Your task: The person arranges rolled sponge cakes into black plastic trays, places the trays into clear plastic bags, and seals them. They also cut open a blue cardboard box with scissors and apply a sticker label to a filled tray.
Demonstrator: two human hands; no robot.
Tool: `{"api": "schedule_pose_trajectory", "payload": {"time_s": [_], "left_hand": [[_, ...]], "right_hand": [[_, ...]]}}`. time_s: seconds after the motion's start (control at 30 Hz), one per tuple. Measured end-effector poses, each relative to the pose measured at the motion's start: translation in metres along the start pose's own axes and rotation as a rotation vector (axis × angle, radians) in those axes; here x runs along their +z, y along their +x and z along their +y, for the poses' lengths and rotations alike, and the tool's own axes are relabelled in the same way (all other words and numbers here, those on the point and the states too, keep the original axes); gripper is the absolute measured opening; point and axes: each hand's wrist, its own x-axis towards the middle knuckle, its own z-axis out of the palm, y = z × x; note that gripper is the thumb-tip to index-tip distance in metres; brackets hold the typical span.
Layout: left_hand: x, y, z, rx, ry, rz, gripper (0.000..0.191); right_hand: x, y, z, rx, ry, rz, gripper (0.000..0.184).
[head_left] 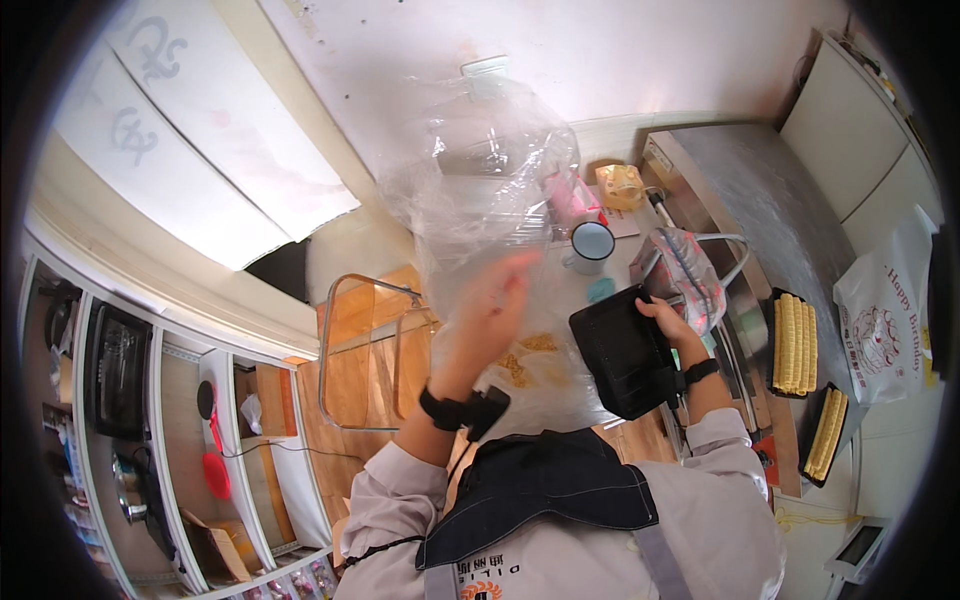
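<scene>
My right hand (671,324) grips the edge of a black plastic tray (619,352), which is tilted over the right part of a pale tabletop. The tray's visible face looks bare. My left hand (499,296) is blurred, in front of a large clear plastic bag (487,195); whether its fingers touch the bag or hold anything is unclear. Between my forearms, golden crumbs (514,367) lie in small heaps on the pale surface. Part of the table is hidden by my left arm.
A white enamel mug (592,244), a yellow packet (620,186) and a patterned bag (679,274) stand beyond the tray. On the steel counter (750,172) at right are black trays of yellow rolls (795,345) and a white printed bag (885,315). At left are a metal-framed chair (324,360) and shelves (161,420).
</scene>
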Motion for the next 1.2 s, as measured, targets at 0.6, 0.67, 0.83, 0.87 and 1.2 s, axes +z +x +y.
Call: {"api": "schedule_pose_trajectory", "payload": {"time_s": [0.6, 0.67, 0.83, 0.87, 1.2], "left_hand": [[-0.038, 0.025, -0.044, 0.178, 1.111, 0.063, 0.024], [-0.045, 0.02, -0.048, 0.053, 1.134, 0.11, 0.024], [-0.083, 0.011, -0.066, -0.139, 0.785, 0.391, 0.029], [-0.09, 0.015, -0.071, -0.109, 0.692, 0.444, 0.032], [-0.095, 0.037, -0.103, -0.39, 0.295, 0.369, 0.065]], "right_hand": [[0.248, -0.024, -0.192, -1.399, -0.931, -0.085, 0.018], [0.276, 0.003, -0.197, -1.259, -1.317, -0.11, 0.021], [0.278, 0.066, -0.182, -0.899, -1.762, 0.006, 0.051], [0.275, 0.075, -0.179, -0.936, -1.669, -0.048, 0.055], [0.268, 0.103, -0.179, -0.882, -1.583, -0.193, 0.059]]}}
